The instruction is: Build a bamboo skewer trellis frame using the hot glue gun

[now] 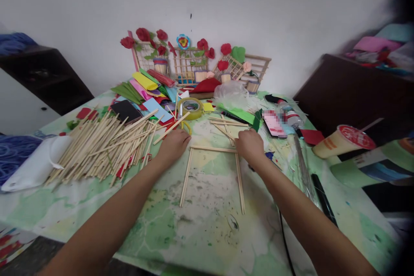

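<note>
Three sides of a wooden-stick frame (pixel 213 149) lie on the table, with its open side facing me. My right hand (pixel 250 144) is closed at the far right corner, its fingertips on the sticks there. Just left of the far left corner rests my left hand (pixel 174 145), fingers curled together; what they hold, if anything, is hidden. A single stick (pixel 171 128) lies behind that hand, near yellow-handled scissors (pixel 186 127). Several loose sticks (pixel 226 124) cross each other beyond the frame. A big heap of sticks (pixel 97 148) spreads to the left.
Tape roll (pixel 190 108), coloured paper (pixel 145 82) and a dark phone (pixel 126 111) lie farther back. Stick trellises with paper flowers (pixel 190 62) lean on the wall. At right are a pink-screened phone (pixel 274 123), a drink cup (pixel 343 140) and a black cable (pixel 284 241).
</note>
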`<move>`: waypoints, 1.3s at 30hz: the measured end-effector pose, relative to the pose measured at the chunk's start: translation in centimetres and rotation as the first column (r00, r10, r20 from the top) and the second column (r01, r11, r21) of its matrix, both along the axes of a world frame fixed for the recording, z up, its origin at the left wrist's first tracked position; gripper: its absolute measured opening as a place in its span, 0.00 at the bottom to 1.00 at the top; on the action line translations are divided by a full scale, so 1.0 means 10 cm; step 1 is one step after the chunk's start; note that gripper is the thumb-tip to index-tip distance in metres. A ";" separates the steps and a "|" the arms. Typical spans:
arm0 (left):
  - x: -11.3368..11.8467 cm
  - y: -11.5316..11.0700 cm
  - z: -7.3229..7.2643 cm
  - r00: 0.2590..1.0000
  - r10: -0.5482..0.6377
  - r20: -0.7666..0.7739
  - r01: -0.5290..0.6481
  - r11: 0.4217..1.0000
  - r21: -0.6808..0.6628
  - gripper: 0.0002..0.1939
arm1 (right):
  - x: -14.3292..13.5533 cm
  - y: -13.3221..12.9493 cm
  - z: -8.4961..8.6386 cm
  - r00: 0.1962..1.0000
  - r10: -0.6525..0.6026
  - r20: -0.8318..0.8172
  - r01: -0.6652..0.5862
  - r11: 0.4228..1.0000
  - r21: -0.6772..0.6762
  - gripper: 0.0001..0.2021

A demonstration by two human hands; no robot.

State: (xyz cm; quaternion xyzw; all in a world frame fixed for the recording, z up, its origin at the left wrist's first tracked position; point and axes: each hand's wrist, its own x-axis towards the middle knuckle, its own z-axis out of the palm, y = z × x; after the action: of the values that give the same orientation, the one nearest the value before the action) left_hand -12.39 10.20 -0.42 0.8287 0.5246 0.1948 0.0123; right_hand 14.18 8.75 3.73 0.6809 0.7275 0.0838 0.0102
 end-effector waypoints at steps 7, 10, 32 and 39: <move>-0.12 0.07 -0.05 0.999 0.050 0.000 -0.050 0.998 0.025 0.15 | -0.09 0.27 -0.17 0.998 -0.050 0.024 0.052 0.995 -0.085 0.12; -0.15 0.09 -0.07 0.998 0.056 0.014 -0.057 0.997 0.046 0.16 | -0.08 0.24 -0.09 0.998 -0.046 0.038 0.049 0.996 -0.078 0.12; 0.01 -0.07 0.03 0.974 -0.118 0.193 0.095 0.988 0.122 0.14 | -0.01 0.00 0.36 0.992 0.023 -0.120 -0.013 0.997 0.081 0.14; -0.19 -0.70 0.14 0.941 -0.187 0.282 0.107 0.955 0.277 0.11 | 0.07 -1.00 -0.06 0.812 0.536 -0.230 -0.503 0.843 0.190 0.12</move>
State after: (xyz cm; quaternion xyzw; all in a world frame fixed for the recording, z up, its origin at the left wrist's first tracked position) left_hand -14.30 3.19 1.02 0.8202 0.4229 0.3854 0.0000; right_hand 14.89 -1.24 3.14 0.4603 0.8736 0.0319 -0.1548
